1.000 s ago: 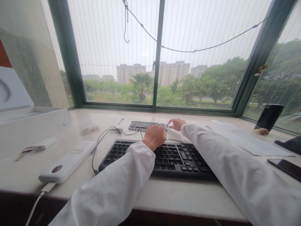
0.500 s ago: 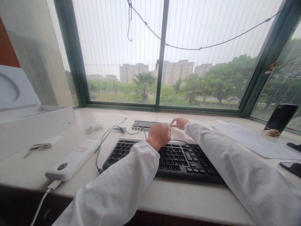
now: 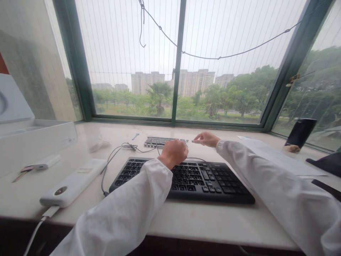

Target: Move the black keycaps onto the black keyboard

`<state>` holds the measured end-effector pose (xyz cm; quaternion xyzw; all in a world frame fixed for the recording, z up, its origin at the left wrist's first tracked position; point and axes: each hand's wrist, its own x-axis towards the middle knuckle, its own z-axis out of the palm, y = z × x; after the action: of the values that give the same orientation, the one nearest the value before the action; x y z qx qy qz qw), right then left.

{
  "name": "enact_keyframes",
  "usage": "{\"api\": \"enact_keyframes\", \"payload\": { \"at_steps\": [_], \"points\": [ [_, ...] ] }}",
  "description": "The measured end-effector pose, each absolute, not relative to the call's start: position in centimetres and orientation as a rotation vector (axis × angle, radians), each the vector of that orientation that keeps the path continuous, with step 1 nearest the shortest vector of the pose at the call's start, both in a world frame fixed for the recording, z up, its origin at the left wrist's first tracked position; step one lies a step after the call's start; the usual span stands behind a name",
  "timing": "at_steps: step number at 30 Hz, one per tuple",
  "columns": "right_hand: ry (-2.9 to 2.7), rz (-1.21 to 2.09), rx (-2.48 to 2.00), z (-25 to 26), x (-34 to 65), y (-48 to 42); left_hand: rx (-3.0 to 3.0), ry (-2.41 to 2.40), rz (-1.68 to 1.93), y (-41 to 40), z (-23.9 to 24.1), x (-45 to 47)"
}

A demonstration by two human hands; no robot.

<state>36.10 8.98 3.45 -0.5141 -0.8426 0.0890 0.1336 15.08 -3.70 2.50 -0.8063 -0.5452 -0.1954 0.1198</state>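
A black keyboard [image 3: 210, 181] lies in front of me. Its main block shows bare key sockets, while the number pad at its right end still carries keycaps. Behind it, loose keycaps [image 3: 157, 139] are set out in rows like a second small keyboard. My left hand [image 3: 174, 153] is closed above the keyboard's back edge, in front of those rows; its fingertips are hidden. To the right of the rows, my right hand [image 3: 207, 139] pinches a tiny grey piece, seemingly a keycap [image 3: 193, 141], between thumb and forefinger.
The keyboard's cable [image 3: 129, 145] lies coiled at left, near a small blue tool [image 3: 135, 136]. A white power bank [image 3: 73, 183] with a plugged cable, keys [image 3: 25, 170] and a white box [image 3: 53, 133] stand further left. Papers [image 3: 279, 156] and a black phone-like object [image 3: 301, 132] are at right.
My right hand has drawn away to the right from the rows of keycaps, with the small piece in its fingertips. My left hand stays closed over the keyboard. The view has turned slightly right.
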Motion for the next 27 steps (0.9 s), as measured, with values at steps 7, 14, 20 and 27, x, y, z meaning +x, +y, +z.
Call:
{"api": "enact_keyframes", "payload": {
  "at_steps": [7, 14, 20, 27],
  "points": [
    [-2.472, 0.759, -1.204, 3.6, 39.0, 1.1, -2.579, -1.244, -0.643, -3.9, 2.5, 15.2],
    [-2.551, 0.816, -1.136, 2.7, 38.8, -0.3, -2.781, -0.969, -0.604, -4.6, 2.8, 15.3],
    [-2.632, 0.613, -1.137, 2.1, 38.3, -0.9, -2.871, -0.884, -0.519, -4.9, 2.5, 15.4],
    [-2.668, 0.443, -1.172, 2.5, 37.9, -1.5, -2.92, -0.869, -0.459, -4.8, 2.2, 15.3]
  ]
}}
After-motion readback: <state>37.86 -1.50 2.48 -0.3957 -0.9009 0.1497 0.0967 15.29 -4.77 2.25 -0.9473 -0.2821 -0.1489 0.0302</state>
